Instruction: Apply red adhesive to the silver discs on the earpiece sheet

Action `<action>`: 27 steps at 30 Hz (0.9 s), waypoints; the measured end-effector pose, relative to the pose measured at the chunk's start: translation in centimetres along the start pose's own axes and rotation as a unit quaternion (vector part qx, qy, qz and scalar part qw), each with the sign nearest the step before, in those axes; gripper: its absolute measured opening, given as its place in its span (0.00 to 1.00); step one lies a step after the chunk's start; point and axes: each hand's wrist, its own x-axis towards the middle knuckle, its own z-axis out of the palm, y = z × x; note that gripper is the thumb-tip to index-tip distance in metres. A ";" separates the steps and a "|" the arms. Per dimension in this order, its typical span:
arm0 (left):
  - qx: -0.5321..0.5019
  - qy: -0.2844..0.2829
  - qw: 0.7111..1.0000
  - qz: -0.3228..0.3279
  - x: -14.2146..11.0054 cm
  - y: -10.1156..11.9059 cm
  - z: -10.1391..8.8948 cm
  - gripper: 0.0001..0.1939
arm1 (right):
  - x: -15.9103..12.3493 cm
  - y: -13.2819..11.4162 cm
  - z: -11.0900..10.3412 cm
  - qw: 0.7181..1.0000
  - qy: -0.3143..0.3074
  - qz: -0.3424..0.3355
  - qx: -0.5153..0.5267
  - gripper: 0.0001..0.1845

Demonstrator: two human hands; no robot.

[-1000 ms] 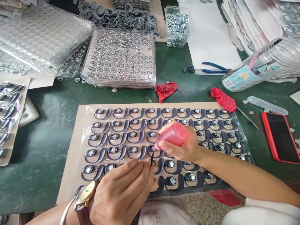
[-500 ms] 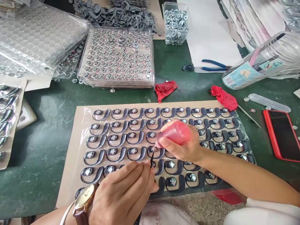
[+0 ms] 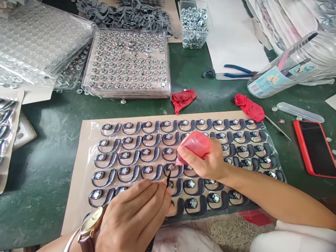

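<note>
My right hand (image 3: pixel 207 162) is closed around a soft red squeeze bottle (image 3: pixel 195 144), tilted with its nozzle down and left. The nozzle end is close to a round silver part (image 3: pixel 171 167) seated in a dark grey hook-shaped piece. In my left hand (image 3: pixel 139 211) is a thin black pair of tweezers (image 3: pixel 168 178), whose tip reaches that same silver part; whether it touches cannot be told. Beneath both hands lies a tan card sheet (image 3: pixel 75 175) carrying rows of such hook pieces under clear film. My hands and forearms cover some of them.
Behind the sheet stand a tray stack of round silver parts (image 3: pixel 126 92), a tub of metal parts (image 3: pixel 194 38) and a pile of grey hooks (image 3: pixel 126 15). Rightward are red cloths (image 3: pixel 250 107), blue-handled pliers (image 3: pixel 237 71), a clear plastic jar (image 3: pixel 280 77) and a red-cased phone (image 3: pixel 317 148).
The bottle's nozzle has drawn slightly right, away from the silver part. My left hand keeps the tweezers at the same part. The whole view has shifted a little.
</note>
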 end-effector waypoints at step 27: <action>-0.125 0.027 0.990 -0.060 1.6 -2.1 -1.1 0.11 | 0.5 -1.1 -1.1 0.984 -0.047 0.065 0.162 0.13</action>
